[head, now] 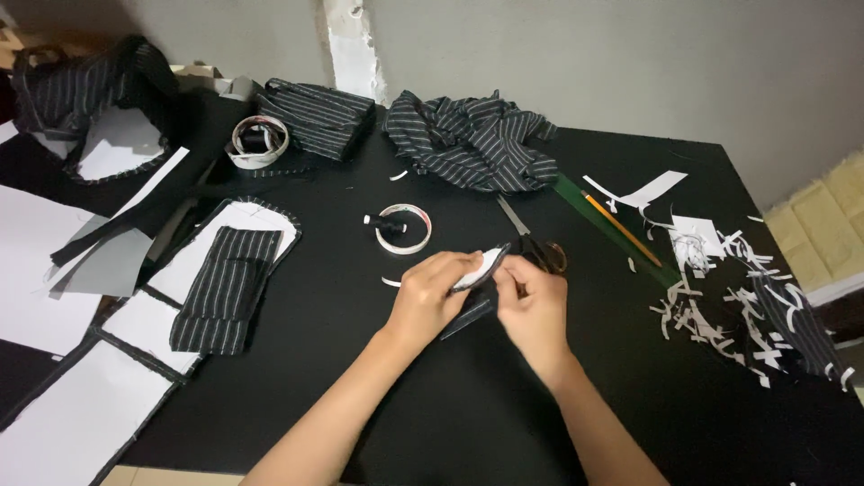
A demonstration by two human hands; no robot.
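Hands meet at frame centre over the black tabletop (360, 360), both on one small fabric piece (481, 268), white face up with a dark edge. Left hand (435, 292) pinches the piece from its 9 o'clock side, fingers curled over the white face; right hand (533, 306) pinches the 3 o'clock end, thumb and fingertips pressed together on the edge. Long axis of the piece runs roughly 8 to 2 o'clock, rising toward the far end; a dark strip (468, 318) pokes out below between the two hands, toward 7 o'clock. Piece is lifted, not lying flat as far as I can tell. Neither hand is nearer: both are in contact, left covering more of it. Scissors (531, 241) lie just beyond the right hand at 12 o'clock, blades pointing to 11. Tape roll (403, 229) with a black spool inside sits at 11 o'clock of the left hand, near but apart. Pencil (621, 229) and green ruler (594, 216) lie at 2 o'clock, paper scraps (711, 306) at 3 o'clock, striped cloth pile (472, 139) at 12 o'clock, well apart.
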